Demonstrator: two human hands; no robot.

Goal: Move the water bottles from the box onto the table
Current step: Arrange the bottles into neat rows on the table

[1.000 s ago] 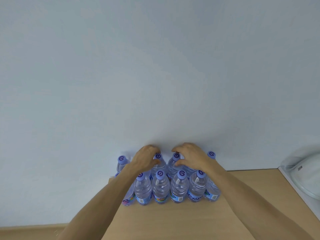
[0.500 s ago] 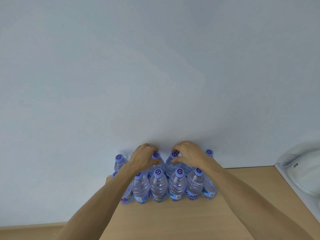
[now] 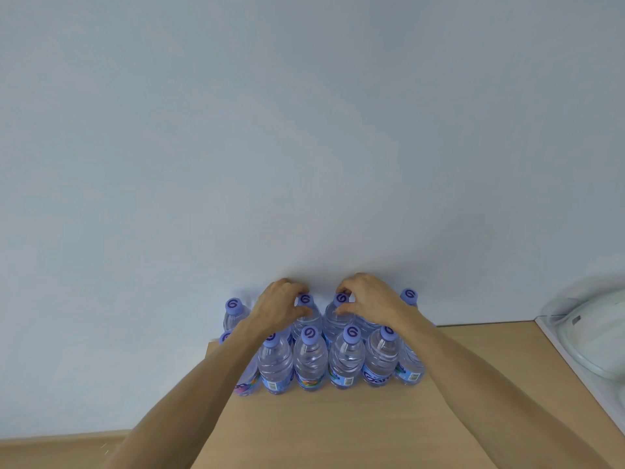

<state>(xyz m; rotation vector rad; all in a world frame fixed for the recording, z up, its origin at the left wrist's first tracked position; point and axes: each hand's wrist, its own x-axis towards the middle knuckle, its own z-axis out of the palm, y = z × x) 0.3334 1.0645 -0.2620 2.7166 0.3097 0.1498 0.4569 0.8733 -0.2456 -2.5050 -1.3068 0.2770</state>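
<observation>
Several clear water bottles with purple caps stand in two rows on the wooden table (image 3: 338, 431), against the pale wall. My left hand (image 3: 279, 308) reaches over the front row and curls round the neck of a back-row bottle (image 3: 306, 314). My right hand (image 3: 370, 299) grips the neck of the neighbouring back-row bottle (image 3: 334, 318), thumb under its cap. The front-row bottles (image 3: 311, 360) stand upright and untouched between my forearms. No box is in view.
A white rounded object under a clear cover (image 3: 595, 336) sits on a white surface at the right edge. The table's left edge runs near the leftmost bottle (image 3: 235, 311); a lower wooden surface (image 3: 50, 450) shows beyond it.
Both hands stay on the same two back-row bottles. Only the view has shifted slightly.
</observation>
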